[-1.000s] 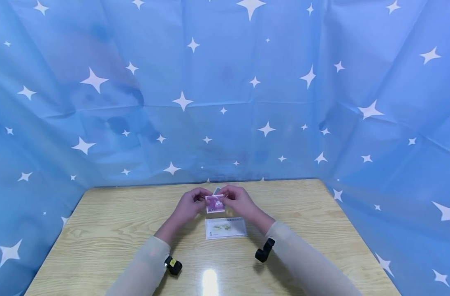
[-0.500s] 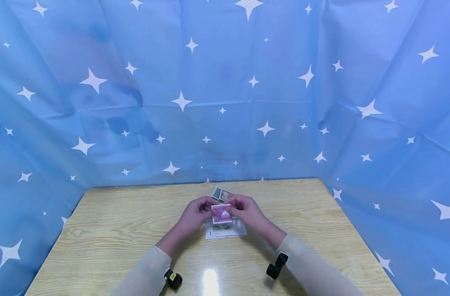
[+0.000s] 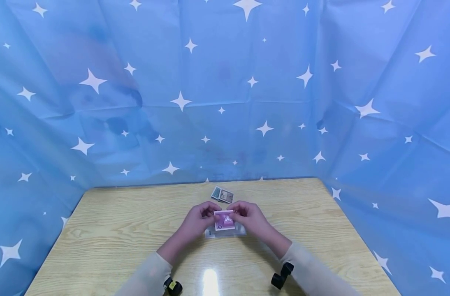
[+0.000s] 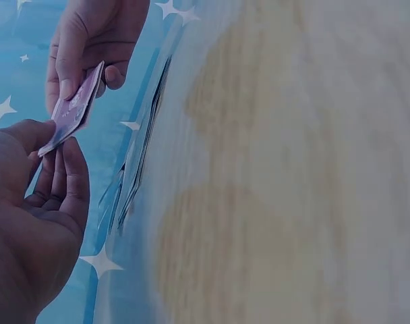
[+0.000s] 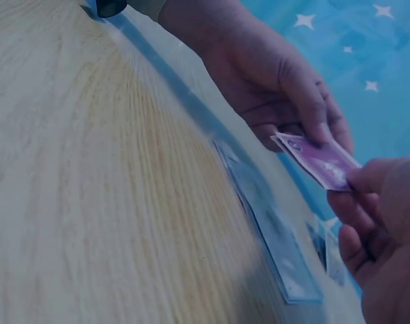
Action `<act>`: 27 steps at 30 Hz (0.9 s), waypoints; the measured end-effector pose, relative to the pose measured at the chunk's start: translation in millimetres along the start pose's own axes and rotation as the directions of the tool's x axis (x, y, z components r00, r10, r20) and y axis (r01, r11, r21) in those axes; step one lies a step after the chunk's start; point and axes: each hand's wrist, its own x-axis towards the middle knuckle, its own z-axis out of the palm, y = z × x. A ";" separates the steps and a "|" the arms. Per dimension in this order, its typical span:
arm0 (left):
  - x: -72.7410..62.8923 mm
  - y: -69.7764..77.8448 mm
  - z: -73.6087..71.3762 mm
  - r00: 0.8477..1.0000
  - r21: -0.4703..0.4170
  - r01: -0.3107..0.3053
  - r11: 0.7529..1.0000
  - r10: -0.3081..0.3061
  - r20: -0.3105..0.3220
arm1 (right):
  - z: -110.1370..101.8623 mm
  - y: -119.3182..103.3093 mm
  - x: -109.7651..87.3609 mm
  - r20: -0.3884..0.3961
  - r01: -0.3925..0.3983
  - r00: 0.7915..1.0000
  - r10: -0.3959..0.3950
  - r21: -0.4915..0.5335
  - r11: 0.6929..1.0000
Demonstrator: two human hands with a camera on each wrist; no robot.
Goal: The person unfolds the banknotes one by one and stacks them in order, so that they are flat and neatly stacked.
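Both the left hand (image 3: 200, 218) and the right hand (image 3: 250, 218) pinch one small pink note (image 3: 225, 220), low in the middle of the head view. Each thumb lies on the front of it, one at each side. Just below it in the frame, a pale note (image 3: 229, 234) lies on the wooden table (image 3: 117, 234). The pink note and the hands hide much of it. The number "1" can be read at its left end. The pink note has a round mark in its lower left corner, too tiny to read for sure. Above the hands sits a little pile of notes (image 3: 226, 196), green and brown, with print too small to read. A blue cloth (image 3: 225, 86) with white stars fills the top of the frame. Pale sleeves (image 3: 147, 273) come in from the bottom.

In the left wrist view, the pink note is at the upper left, tilted, with the left hand below it and the right hand above. The wooden table fills the right side.

In the right wrist view, the pink note is right of the middle, between both hands. The pale note lies lower down, its print blurred. The right hand partly covers the pile of notes.
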 end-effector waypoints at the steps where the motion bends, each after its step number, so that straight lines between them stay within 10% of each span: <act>1: -0.4 -0.2 0.7 1.000 -0.003 -0.001 1.000 0.001 -0.001 | 0.2 0.2 -0.9 -0.001 -0.002 1.000 0.002 0.004 1.000; 27: -2.2 1.5 3.4 1.000 -0.011 -0.007 1.000 0.007 -0.018 | -5.9 -6.0 -11.4 0.081 0.029 0.996 -0.027 -0.023 0.999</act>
